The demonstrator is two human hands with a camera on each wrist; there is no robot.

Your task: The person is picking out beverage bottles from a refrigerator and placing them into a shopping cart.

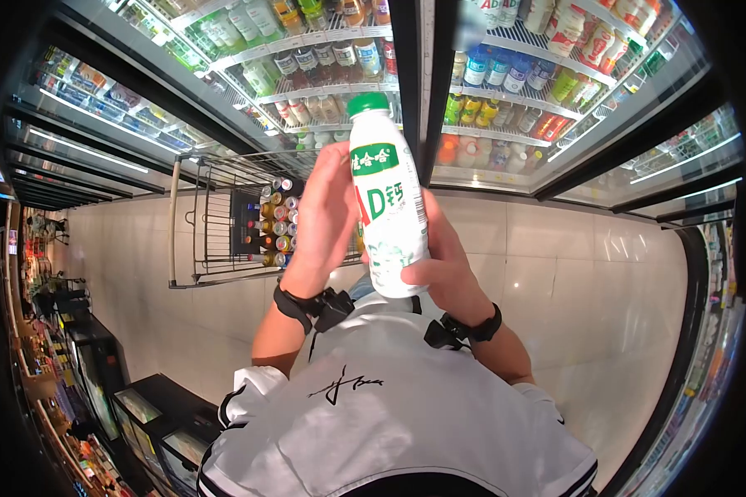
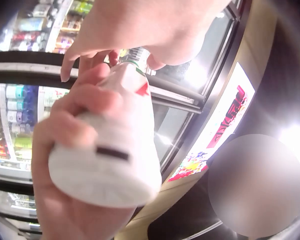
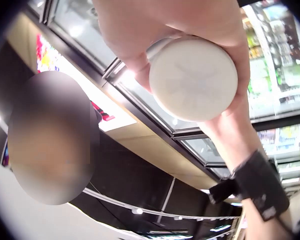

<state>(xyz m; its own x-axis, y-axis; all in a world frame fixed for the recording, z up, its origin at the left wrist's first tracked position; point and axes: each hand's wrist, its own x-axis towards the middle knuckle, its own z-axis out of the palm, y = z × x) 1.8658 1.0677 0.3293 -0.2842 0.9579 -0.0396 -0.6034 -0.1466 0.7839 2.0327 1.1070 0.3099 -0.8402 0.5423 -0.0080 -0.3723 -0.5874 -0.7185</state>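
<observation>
A white bottle (image 1: 389, 207) with a green cap and green-and-red lettering stands tilted in front of the body. My right hand (image 1: 449, 261) grips its lower part, thumb across the front. My left hand (image 1: 323, 211) lies along the bottle's left side, fingers extended; whether it touches is unclear. In the left wrist view, the right hand's curled fingers wrap the bottle (image 2: 107, 165), while the left hand (image 2: 140, 30) is above, near its neck. The right wrist view looks onto the bottle's round base (image 3: 194, 80), held by the right hand (image 3: 175, 20).
Behind the hands, a wire shopping cart (image 1: 203, 224) holds several cans (image 1: 282, 228). Glass-door coolers with shelves of bottled drinks (image 1: 497, 68) line the far side. Tiled floor (image 1: 555, 298) extends to the right, and dark display cases (image 1: 153, 398) stand at lower left.
</observation>
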